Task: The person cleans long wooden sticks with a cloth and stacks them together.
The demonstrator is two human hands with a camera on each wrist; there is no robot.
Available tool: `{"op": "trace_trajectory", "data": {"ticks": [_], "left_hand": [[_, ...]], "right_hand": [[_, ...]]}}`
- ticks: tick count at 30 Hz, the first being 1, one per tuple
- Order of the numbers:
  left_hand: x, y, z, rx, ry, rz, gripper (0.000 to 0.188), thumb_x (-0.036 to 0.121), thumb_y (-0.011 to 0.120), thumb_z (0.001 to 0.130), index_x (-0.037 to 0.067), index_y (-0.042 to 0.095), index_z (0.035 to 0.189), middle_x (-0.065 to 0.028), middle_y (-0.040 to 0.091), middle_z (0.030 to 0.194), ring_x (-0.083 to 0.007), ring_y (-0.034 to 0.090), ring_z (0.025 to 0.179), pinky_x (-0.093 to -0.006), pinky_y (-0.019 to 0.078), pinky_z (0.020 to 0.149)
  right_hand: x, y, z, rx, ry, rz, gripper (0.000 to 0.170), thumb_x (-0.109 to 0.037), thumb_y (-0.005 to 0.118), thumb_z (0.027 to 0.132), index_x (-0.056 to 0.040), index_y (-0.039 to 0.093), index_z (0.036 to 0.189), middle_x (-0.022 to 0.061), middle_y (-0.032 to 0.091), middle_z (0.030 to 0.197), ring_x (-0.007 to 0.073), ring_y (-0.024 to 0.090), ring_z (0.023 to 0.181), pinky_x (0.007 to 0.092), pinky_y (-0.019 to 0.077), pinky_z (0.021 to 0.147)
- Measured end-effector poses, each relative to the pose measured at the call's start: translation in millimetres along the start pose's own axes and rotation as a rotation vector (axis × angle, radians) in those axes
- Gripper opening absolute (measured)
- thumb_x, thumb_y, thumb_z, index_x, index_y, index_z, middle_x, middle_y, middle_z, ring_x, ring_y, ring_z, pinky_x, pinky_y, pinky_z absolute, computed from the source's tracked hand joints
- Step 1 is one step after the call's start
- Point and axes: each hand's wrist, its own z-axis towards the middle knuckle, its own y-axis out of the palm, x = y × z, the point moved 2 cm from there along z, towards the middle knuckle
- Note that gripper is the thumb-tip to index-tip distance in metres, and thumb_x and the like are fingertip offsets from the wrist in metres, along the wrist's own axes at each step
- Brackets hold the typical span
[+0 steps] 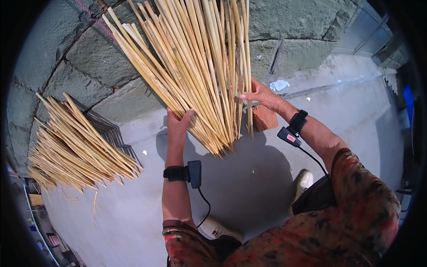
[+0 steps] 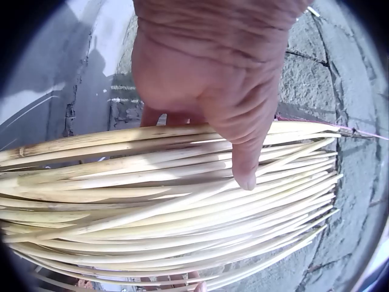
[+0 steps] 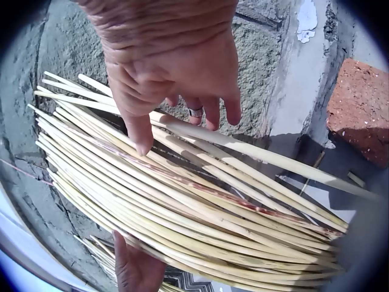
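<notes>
A fanned bundle of long, pale yellow stalks (image 1: 191, 66) rises between my two hands, its near ends drawn closer together. My left hand (image 1: 177, 129) grips the left side, thumb laid over the stalks and fingers behind them. On the other side, my right hand (image 1: 263, 97) holds the outer stalks between its thumb and the fingers behind. A ring (image 3: 195, 112) shows on one right finger in the right wrist view. One reddish-brown stalk (image 3: 200, 182) runs among the pale ones there. From the left wrist, the thumb (image 2: 246, 164) presses across several stalks.
A second pile of stalks (image 1: 84, 147) leans against the stone wall (image 1: 89, 58) at left. Behind the right hand sits a red brick (image 1: 265, 118) on the concrete floor (image 1: 133, 222). Shoes (image 1: 220, 229) stand close below, and a pink cord (image 1: 95, 20) hangs at the wall.
</notes>
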Motion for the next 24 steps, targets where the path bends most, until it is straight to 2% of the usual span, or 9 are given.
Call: {"op": "trace_trajectory", "data": {"ticks": [4, 6, 7, 11, 13, 15, 16, 17, 24], "left_hand": [[-0.5, -0.3, 2.0, -0.021, -0.069, -0.019, 0.06, 0.013, 0.061, 0.079, 0.001, 0.03, 0.128, -0.0094, 0.047, 0.117, -0.0171, 0.044, 0.107, -0.0281, 0.0327, 0.094], [-0.7, 2.6, 4.0, -0.011, -0.051, -0.013, 0.059, 0.014, 0.062, 0.078, 0.001, 0.031, 0.127, -0.0088, 0.048, 0.115, -0.0167, 0.046, 0.105, -0.028, 0.034, 0.092], [1.1, 3.9, 5.1, 0.029, 0.004, -0.006, 0.056, 0.015, 0.064, 0.076, 0.0, 0.035, 0.122, -0.0098, 0.051, 0.109, -0.0165, 0.05, 0.099, -0.027, 0.0385, 0.087], [15.4, 15.9, 4.7, 0.095, 0.109, -0.016, 0.052, 0.013, 0.066, 0.074, 0.0, 0.039, 0.116, -0.0108, 0.055, 0.103, -0.016, 0.054, 0.091, -0.0255, 0.0438, 0.079], [15.3, 19.8, 5.2, 0.101, 0.099, -0.008, 0.05, 0.012, 0.065, 0.074, -0.001, 0.039, 0.115, -0.0108, 0.055, 0.103, -0.0158, 0.054, 0.09, -0.0255, 0.044, 0.079], [14.3, 20.4, 6.6, 0.105, 0.098, -0.001, 0.048, 0.01, 0.064, 0.074, -0.001, 0.04, 0.115, -0.0108, 0.055, 0.102, -0.0157, 0.055, 0.089, -0.0254, 0.0442, 0.078], [12.2, 18.9, 8.0, 0.092, 0.116, 0.016, 0.046, 0.01, 0.063, 0.075, -0.001, 0.04, 0.114, -0.0109, 0.055, 0.102, -0.0154, 0.054, 0.088, -0.0254, 0.0442, 0.077], [10.3, 17.3, 9.1, 0.08, 0.135, 0.033, 0.044, 0.01, 0.061, 0.076, -0.002, 0.041, 0.113, -0.0111, 0.056, 0.101, -0.0151, 0.054, 0.087, -0.0253, 0.0441, 0.076], [13.4, 6.2, 16.8, 0.007, 0.148, 0.183, 0.034, 0.009, 0.054, 0.082, -0.004, 0.042, 0.11, -0.011, 0.055, 0.101, -0.0138, 0.053, 0.087, -0.0257, 0.0422, 0.078]], "right_hand": [[7.7, -16.6, 2.7, 0.187, -0.072, -0.188, 0.066, -0.033, 0.068, 0.073, -0.0029, 0.038, 0.122, 0.0109, 0.05, 0.109, 0.017, 0.049, 0.1, 0.0305, 0.0399, 0.089], [6.9, -24.8, -2.2, 0.474, -0.203, -0.213, 0.047, -0.032, 0.066, 0.076, -0.0024, 0.047, 0.107, 0.0042, 0.052, 0.091, 0.0101, 0.049, 0.079, 0.0249, 0.0442, 0.074], [3.5, -24.5, -6.9, 0.519, -0.219, -0.214, 0.033, -0.028, 0.063, 0.079, -0.0026, 0.05, 0.095, -0.0004, 0.049, 0.079, 0.0063, 0.043, 0.066, 0.0213, 0.0418, 0.062], [0.8, -20.1, -18.4, 0.535, -0.322, -0.27, 0.023, -0.021, 0.061, 0.081, -0.004, 0.051, 0.093, -0.0018, 0.05, 0.075, 0.0058, 0.043, 0.063, 0.0214, 0.0408, 0.059], [-21.5, 8.8, -31.1, 0.215, -0.503, -0.478, 0.018, -0.017, 0.059, 0.082, -0.0049, 0.052, 0.093, -0.001, 0.05, 0.072, 0.0068, 0.044, 0.061, 0.0222, 0.0412, 0.058], [-30.7, 45.0, -36.7, -0.009, -0.378, -0.499, 0.02, -0.013, 0.059, 0.082, -0.0046, 0.05, 0.097, 0.0007, 0.051, 0.073, 0.0066, 0.048, 0.065, 0.0208, 0.0408, 0.058], [-27.0, 60.7, -36.0, -0.079, -0.291, -0.537, 0.024, -0.017, 0.06, 0.081, -0.0069, 0.049, 0.1, 0.0049, 0.053, 0.075, 0.0132, 0.053, 0.065, 0.0256, 0.0439, 0.06], [-17.4, 74.7, -36.6, -0.067, -0.286, -0.611, 0.029, -0.017, 0.06, 0.081, -0.0061, 0.047, 0.104, 0.0102, 0.056, 0.077, 0.0228, 0.056, 0.067, 0.0321, 0.0463, 0.063], [15.7, 132.8, -23.4, -0.135, -0.238, -0.62, 0.031, -0.014, 0.057, 0.081, -0.0008, 0.042, 0.105, 0.0174, 0.056, 0.081, 0.0315, 0.057, 0.076, 0.0375, 0.0464, 0.068]]}}
